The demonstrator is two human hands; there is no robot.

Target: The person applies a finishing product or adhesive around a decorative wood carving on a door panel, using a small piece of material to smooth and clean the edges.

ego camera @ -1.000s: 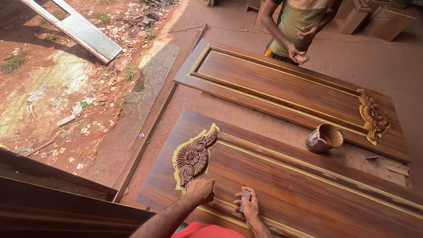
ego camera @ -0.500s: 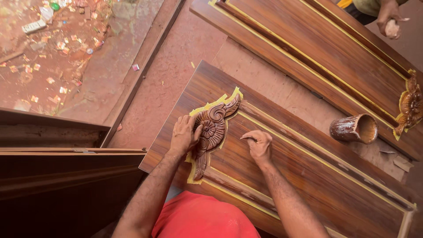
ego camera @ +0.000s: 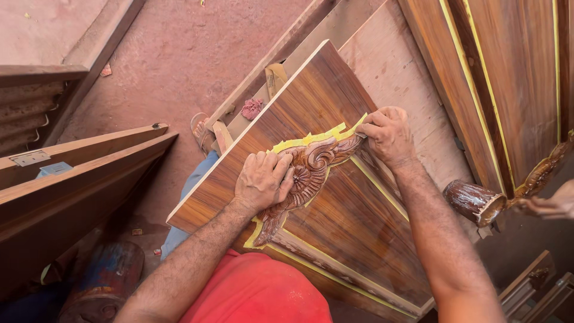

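Note:
A brown wooden door panel lies flat in front of me, with yellow masking tape along its moulding lines. A carved wooden scroll ornament sits at its corner, ringed by the tape. My left hand rests flat on the lower left part of the carving. My right hand pinches the yellow tape at the carving's upper tip, by the panel's moulding.
A second taped door panel lies at the right. A stained tin can stands between the panels, and another person's hand reaches in at the right edge. Stacked wooden boards lie at the left. A sandalled foot shows below the panel.
The view has closed in on the carved corner. My left hand has settled onto the carving, and my right hand has moved from the panel surface up to the tape at the carving's tip.

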